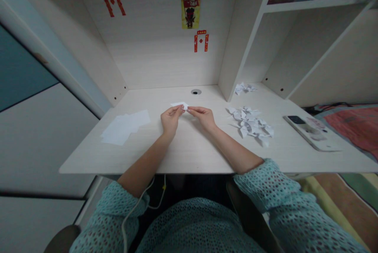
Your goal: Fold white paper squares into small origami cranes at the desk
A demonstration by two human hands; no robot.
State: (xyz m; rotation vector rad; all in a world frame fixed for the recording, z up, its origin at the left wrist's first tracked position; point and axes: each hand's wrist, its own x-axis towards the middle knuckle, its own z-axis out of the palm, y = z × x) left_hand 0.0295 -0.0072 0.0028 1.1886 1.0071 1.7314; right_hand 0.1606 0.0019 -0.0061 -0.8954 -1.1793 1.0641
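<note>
Over the middle of the white desk (195, 150), my left hand (171, 118) and my right hand (205, 116) meet at the fingertips. Both pinch a small piece of white paper (185, 106), which looks partly folded; its far end sticks out to the left beyond my left fingers. Flat white paper sheets (125, 126) lie overlapping in a loose stack to the left of my hands. To the right is a pile of small folded white papers (251, 122), with a smaller cluster of them (244, 88) behind it by the shelf panel.
A smartphone (311, 133) lies on the desk's right side, beside reddish fabric (354, 125). An upright panel (248, 28) stands behind the paper pile. A round cable hole (196, 92) is near the back wall. A white cable (137, 204) hangs by my left sleeve.
</note>
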